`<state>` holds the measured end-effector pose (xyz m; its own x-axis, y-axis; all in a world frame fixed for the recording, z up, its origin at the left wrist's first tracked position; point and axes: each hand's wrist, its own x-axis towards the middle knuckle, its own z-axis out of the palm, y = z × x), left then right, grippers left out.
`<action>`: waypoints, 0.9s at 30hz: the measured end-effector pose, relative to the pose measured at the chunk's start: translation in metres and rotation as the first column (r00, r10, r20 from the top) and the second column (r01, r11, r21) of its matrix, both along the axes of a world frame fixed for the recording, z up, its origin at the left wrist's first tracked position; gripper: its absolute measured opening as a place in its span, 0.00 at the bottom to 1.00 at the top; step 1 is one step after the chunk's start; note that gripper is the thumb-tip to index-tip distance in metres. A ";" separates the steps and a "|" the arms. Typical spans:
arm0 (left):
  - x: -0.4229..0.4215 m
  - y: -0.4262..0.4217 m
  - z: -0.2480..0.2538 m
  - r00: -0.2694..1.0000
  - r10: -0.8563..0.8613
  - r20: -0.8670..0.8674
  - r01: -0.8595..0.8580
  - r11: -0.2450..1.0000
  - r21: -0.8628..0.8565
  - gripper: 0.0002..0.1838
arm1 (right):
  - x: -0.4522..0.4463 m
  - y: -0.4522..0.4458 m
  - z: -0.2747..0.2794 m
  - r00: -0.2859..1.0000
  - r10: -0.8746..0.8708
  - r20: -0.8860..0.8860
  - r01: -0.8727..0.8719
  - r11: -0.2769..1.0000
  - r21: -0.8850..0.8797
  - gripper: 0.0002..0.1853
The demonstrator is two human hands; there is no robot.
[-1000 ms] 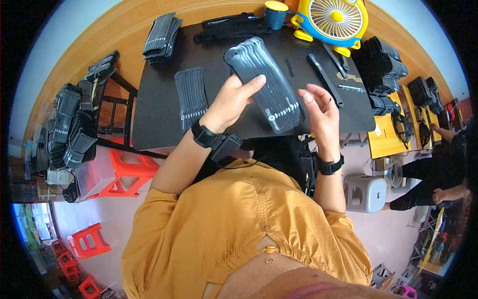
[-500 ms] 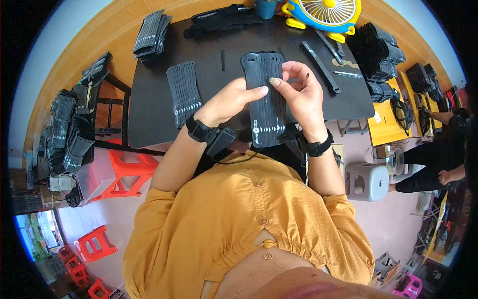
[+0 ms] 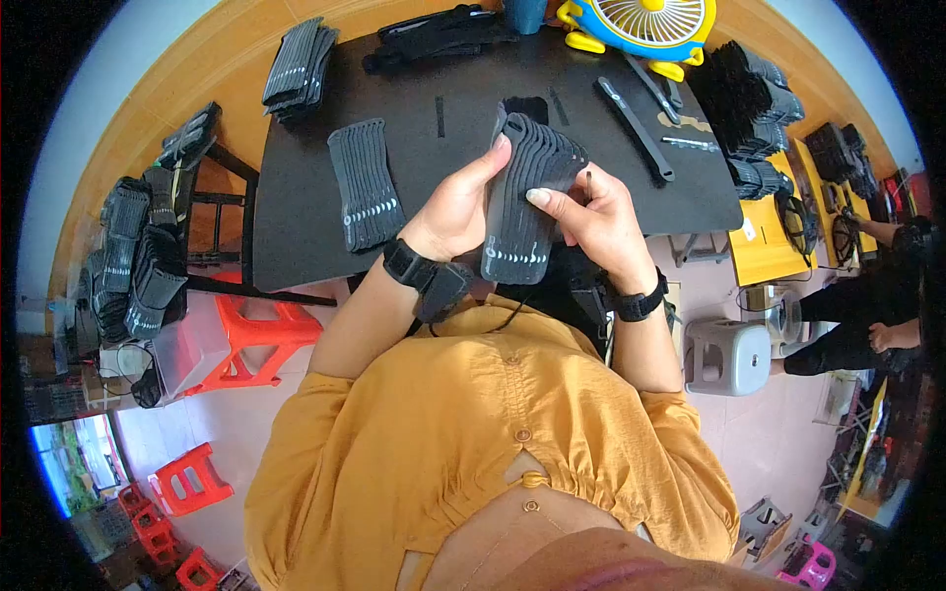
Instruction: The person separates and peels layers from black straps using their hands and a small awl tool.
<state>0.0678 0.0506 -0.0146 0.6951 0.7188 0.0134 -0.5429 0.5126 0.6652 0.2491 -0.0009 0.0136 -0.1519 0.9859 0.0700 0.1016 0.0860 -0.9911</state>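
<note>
A fanned bundle of dark grey straps with white marks near its lower end is held between both hands, above the table's near edge. My left hand grips its left side, thumb near the upper end. On the right side, my right hand holds the bundle, thumb across its front; a small dark piece shows by its fingers. Left of the hands, another bundle of grey straps lies fanned on the black table. A single long black strap lies to the right.
Strap stacks stand at the back left, beside black items. A blue and yellow fan and a blue cup are at the back. More black stacks are at right. A person's hand shows far right.
The bundle came down from its tilted pose to nearly upright, and its top has now bent and fanned. My right hand moved in and took hold of it.
</note>
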 end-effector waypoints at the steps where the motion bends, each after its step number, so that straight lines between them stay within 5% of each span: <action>1: 0.001 0.000 -0.001 1.000 0.003 0.021 -0.001 0.998 -0.068 0.28 | -0.001 -0.002 0.001 0.999 -0.019 0.039 0.017 0.998 0.054 0.12; 2: 0.003 -0.002 -0.001 0.995 0.095 -0.016 -0.096 0.987 -0.129 0.28 | 0.003 0.002 -0.011 0.998 -0.004 0.059 -0.004 0.990 0.140 0.10; 5: -0.008 0.010 -0.002 0.992 0.050 0.113 -0.028 0.981 -0.194 0.29 | 0.010 -0.007 -0.013 0.986 0.124 0.111 -0.156 0.924 0.349 0.08; 7: -0.013 0.019 0.000 0.976 0.216 -0.013 -0.214 0.952 -0.220 0.29 | 0.017 -0.017 0.001 0.963 0.138 0.230 -0.210 0.922 0.325 0.07; 9: -0.018 0.018 0.007 0.957 0.286 -0.058 -0.292 0.936 -0.195 0.29 | 0.019 -0.022 0.002 0.981 0.137 0.141 -0.188 0.862 0.470 0.07; 10: -0.020 0.018 0.010 0.956 0.287 -0.062 -0.293 0.936 -0.195 0.29 | 0.021 -0.030 0.009 0.994 0.106 0.024 -0.109 0.952 0.287 0.08; 11: -0.021 0.018 0.011 0.957 0.291 -0.018 -0.288 0.936 -0.202 0.29 | 0.022 -0.031 0.003 0.990 0.080 -0.118 -0.040 0.951 0.305 0.09; 13: -0.027 0.019 0.012 0.957 0.289 0.030 -0.277 0.937 -0.212 0.28 | 0.044 -0.037 -0.001 0.993 0.056 -0.103 -0.031 0.972 0.231 0.10; 15: -0.041 0.024 0.011 0.910 0.401 0.101 -0.382 0.908 -0.170 0.28 | 0.056 -0.040 -0.016 0.901 -0.030 -0.434 0.169 0.944 0.284 0.07; 17: -0.052 0.020 0.028 0.847 0.529 0.053 -0.515 0.842 -0.158 0.23 | 0.056 -0.040 0.001 0.851 -0.153 -0.502 0.307 0.921 0.240 0.09; 20: -0.082 0.023 0.028 0.816 0.578 0.020 -0.576 0.815 -0.063 0.18 | 0.067 -0.026 0.010 0.894 -0.284 -0.348 0.353 0.923 0.153 0.10; 22: -0.098 0.019 0.034 0.819 0.574 0.005 -0.573 0.818 -0.053 0.17 | 0.068 -0.009 0.014 0.961 -0.275 -0.033 0.273 0.961 -0.037 0.13; 27: -0.137 0.005 0.031 0.761 0.647 -0.053 -0.648 0.761 -0.021 0.17 | 0.063 0.046 0.000 0.864 0.160 0.476 -0.102 0.984 -0.145 0.15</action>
